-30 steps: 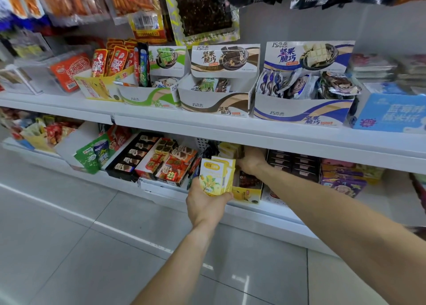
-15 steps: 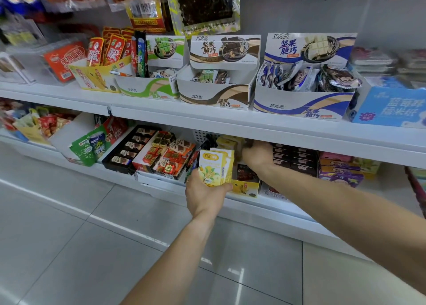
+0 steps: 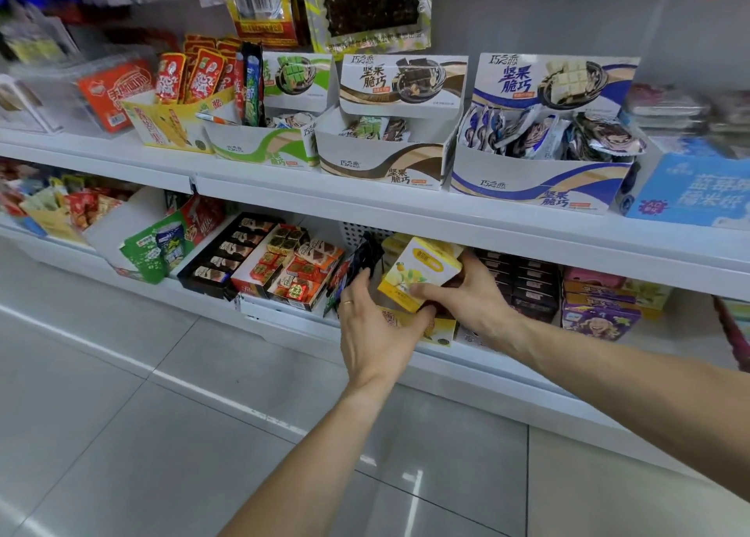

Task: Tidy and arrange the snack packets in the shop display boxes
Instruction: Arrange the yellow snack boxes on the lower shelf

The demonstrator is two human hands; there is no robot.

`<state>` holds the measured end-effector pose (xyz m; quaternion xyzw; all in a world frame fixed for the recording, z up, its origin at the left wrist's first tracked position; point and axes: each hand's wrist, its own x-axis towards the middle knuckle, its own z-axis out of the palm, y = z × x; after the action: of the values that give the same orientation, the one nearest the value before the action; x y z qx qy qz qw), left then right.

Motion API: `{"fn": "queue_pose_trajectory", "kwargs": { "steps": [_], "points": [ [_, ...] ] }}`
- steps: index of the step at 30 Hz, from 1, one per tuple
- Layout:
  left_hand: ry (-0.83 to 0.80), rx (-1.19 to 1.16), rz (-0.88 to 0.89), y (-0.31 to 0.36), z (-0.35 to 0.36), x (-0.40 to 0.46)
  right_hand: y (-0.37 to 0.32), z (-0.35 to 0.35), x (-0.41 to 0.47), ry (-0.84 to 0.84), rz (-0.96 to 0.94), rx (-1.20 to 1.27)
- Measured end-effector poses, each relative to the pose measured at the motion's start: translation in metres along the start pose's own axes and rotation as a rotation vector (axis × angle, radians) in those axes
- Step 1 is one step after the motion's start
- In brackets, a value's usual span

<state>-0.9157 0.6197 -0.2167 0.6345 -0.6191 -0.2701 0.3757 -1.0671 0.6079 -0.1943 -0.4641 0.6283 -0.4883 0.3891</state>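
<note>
Both hands meet at the lower shelf [image 3: 527,374]: the right hand [image 3: 475,301] grips the yellow-and-white snack packets [image 3: 422,272] with thumb across their front and fingers behind, while the left hand [image 3: 377,329] cups them from below with fingers loosely curled against the stack's left side. Held this way, the stack looks bunched together so it can drop as one into the yellow display box [image 3: 438,329] just beneath. Its long axis leans, top tilting up and right toward the shelf's back, printed faces turned toward the camera.
</note>
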Motion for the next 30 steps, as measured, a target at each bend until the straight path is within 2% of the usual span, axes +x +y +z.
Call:
{"fn": "queue_pose_trajectory", "kwargs": {
  "steps": [2,8,11,15,21,26,28,30],
  "points": [
    [0.015,0.060,0.037,-0.011,0.001,-0.001,0.002,-0.003,0.008,0.027,-0.028,-0.123],
    [-0.013,0.125,0.073,-0.026,0.004,0.003,0.007,0.016,0.030,-0.136,-0.005,-0.498],
    [-0.006,0.095,0.065,-0.026,0.003,0.005,0.007,0.028,0.039,-0.134,0.085,-0.521],
    [-0.029,0.121,0.088,-0.030,0.004,0.007,0.010,0.036,0.044,-0.216,0.150,-0.447],
    [-0.054,0.134,0.106,-0.034,0.002,0.007,0.017,0.033,0.043,-0.223,0.137,-0.382],
    [0.029,0.211,0.251,-0.030,-0.007,0.016,0.011,0.025,0.043,-0.147,-0.063,-0.674],
    [0.015,0.340,0.383,-0.029,-0.010,0.025,0.005,0.020,0.047,-0.108,-0.188,-0.895],
    [-0.047,0.464,0.499,-0.028,-0.011,0.036,0.000,0.014,0.053,-0.134,-0.236,-1.147]
  ]
}}
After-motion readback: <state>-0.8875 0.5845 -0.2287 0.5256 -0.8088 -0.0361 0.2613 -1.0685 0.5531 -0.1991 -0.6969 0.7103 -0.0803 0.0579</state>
